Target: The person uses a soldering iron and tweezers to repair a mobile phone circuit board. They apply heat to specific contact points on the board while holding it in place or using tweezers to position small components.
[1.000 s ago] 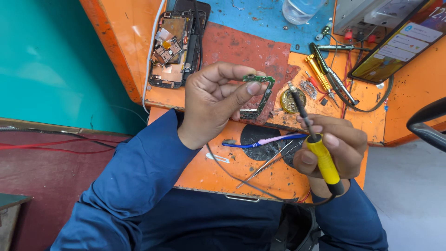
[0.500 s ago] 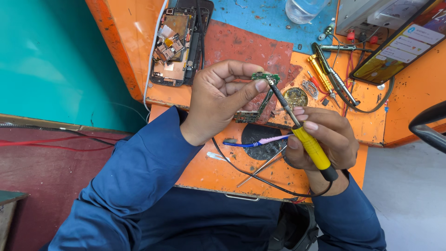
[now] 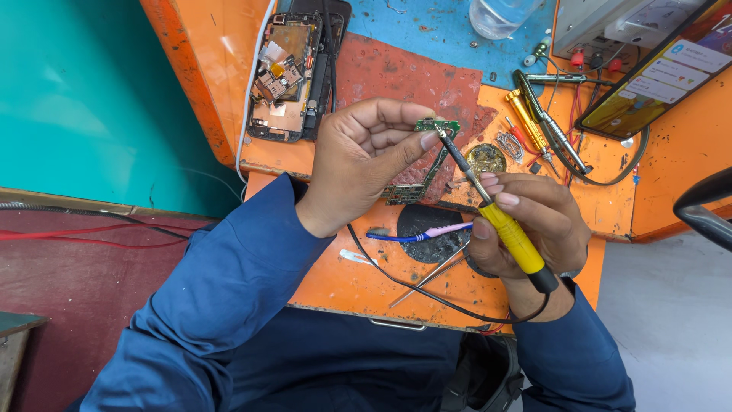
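Note:
My left hand point(image 3: 366, 156) pinches a small green circuit board point(image 3: 436, 126) between thumb and fingers, held up over the orange bench point(image 3: 343, 278). My right hand point(image 3: 526, 229) grips a soldering iron with a yellow handle point(image 3: 515, 236); its metal tip touches the small board's near edge. A longer green board point(image 3: 415, 187) lies on the bench just under my left hand. A blue and pink brush point(image 3: 419, 233) rests on a round black pad point(image 3: 435, 225) between my hands.
An opened phone point(image 3: 293, 72) lies at the back left. A round tin of solder paste point(image 3: 486, 159), yellow-handled screwdrivers point(image 3: 526, 114), tweezers point(image 3: 553, 126), a lit phone screen point(image 3: 656, 80) and a clear bottle point(image 3: 499, 15) crowd the back right. The iron's black cable point(image 3: 427, 294) loops over the bench's front.
My right hand has swung the soldering iron up and left from over the tin until its tip meets the small board. My left hand kept holding the board, shifting slightly.

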